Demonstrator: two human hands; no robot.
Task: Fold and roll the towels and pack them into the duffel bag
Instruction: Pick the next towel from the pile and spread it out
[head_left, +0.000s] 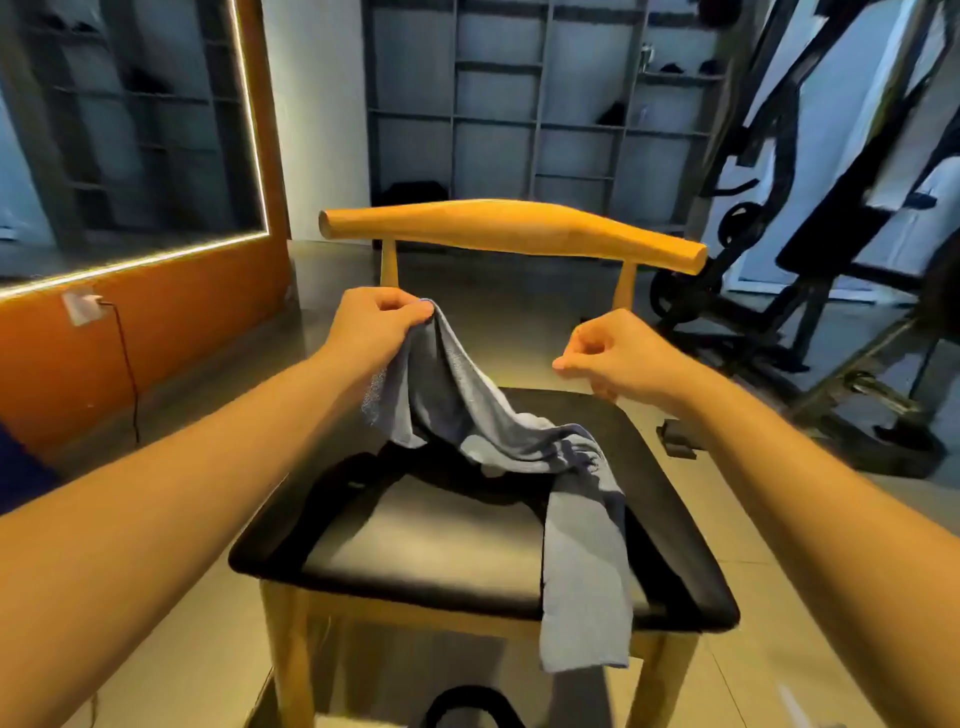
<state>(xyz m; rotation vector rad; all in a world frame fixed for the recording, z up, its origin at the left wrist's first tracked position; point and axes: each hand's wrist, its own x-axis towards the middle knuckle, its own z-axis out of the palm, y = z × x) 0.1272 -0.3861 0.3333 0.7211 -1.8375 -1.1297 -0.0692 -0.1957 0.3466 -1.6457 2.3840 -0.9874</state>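
A blue-grey towel (519, 441) trails across the black seat of a wooden chair (447, 540), and one end hangs over the seat's front edge. My left hand (376, 325) pinches a corner of the towel and holds it up above the seat. My right hand (613, 353) hovers to the right at about the same height, fingers curled, with nothing in it and apart from the towel. A black curved strap (467, 701) shows at the bottom edge below the chair; I cannot tell whether it belongs to the duffel bag.
The chair's wooden backrest (514, 228) crosses just beyond my hands. Black gym equipment (810, 260) stands at the right, grey shelves (519, 104) at the back, an orange wall with a mirror (130, 130) at the left. Tiled floor surrounds the chair.
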